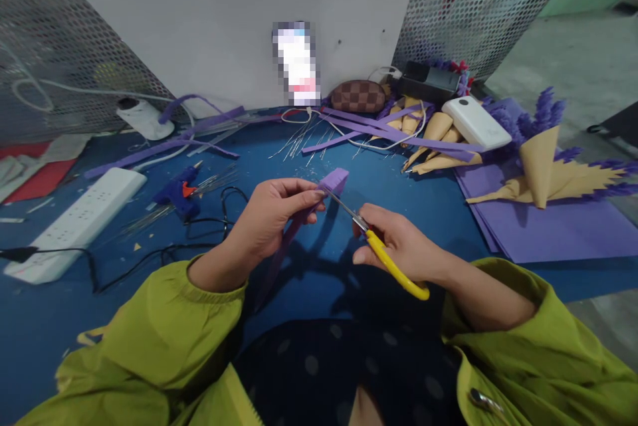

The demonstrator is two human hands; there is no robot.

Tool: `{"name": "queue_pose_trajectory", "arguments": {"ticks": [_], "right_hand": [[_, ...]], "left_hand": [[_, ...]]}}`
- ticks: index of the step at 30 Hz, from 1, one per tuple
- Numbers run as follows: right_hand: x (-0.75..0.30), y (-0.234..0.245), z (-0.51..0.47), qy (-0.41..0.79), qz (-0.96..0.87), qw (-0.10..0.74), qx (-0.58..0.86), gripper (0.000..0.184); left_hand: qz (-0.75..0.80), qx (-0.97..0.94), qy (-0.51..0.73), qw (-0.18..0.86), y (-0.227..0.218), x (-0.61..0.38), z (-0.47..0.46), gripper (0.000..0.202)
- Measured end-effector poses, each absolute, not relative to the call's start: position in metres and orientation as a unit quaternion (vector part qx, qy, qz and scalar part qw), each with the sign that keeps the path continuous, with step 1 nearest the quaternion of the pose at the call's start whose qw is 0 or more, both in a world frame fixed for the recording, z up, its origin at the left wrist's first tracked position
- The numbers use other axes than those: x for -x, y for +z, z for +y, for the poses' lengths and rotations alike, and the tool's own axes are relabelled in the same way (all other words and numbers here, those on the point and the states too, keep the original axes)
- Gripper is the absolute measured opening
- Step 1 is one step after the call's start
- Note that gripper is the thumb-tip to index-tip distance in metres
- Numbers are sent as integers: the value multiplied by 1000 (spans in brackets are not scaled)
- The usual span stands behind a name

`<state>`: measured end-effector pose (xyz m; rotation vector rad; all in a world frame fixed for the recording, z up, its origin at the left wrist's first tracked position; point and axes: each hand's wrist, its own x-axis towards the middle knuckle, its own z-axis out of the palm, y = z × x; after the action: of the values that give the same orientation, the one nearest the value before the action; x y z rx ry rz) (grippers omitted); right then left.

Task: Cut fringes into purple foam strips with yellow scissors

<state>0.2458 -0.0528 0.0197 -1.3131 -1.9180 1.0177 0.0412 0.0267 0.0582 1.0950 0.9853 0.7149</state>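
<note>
My left hand (269, 213) pinches a folded purple foam strip (333, 181) that hangs down past the wrist toward my lap. My right hand (399, 243) grips yellow-handled scissors (393, 265), and their metal blades reach up-left to the top end of the strip, touching its edge. Both hands hover above the blue mat (309, 147), close together in the middle of the view. Green sleeves cover both forearms.
A blue glue gun (177, 190) and a white power strip (74, 220) lie at left with black cables. Thin wires and purple strips (369, 127) spread behind. Paper cones of purple flowers (543, 160), purple sheets (548, 226), a white power bank (476, 121) and a checked pouch (357, 95) sit at right.
</note>
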Motion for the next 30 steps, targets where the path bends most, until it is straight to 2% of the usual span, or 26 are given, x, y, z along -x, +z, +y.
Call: {"name": "queue_pose_trajectory", "arguments": {"ticks": [5, 17, 23, 30], "right_hand": [[-244, 17, -53, 286, -755, 264, 528, 52], [-246, 21, -54, 341, -746, 268, 504, 44], [-246, 22, -55, 331, -750, 249, 515, 33], [-245, 22, -55, 326, -753, 255, 511, 33]], "left_hand": [[443, -494, 326, 673, 58, -42, 26, 19], [443, -499, 328, 668, 59, -44, 26, 19], [446, -498, 327, 667, 59, -43, 26, 20], [453, -496, 325, 665, 61, -42, 25, 21]]}}
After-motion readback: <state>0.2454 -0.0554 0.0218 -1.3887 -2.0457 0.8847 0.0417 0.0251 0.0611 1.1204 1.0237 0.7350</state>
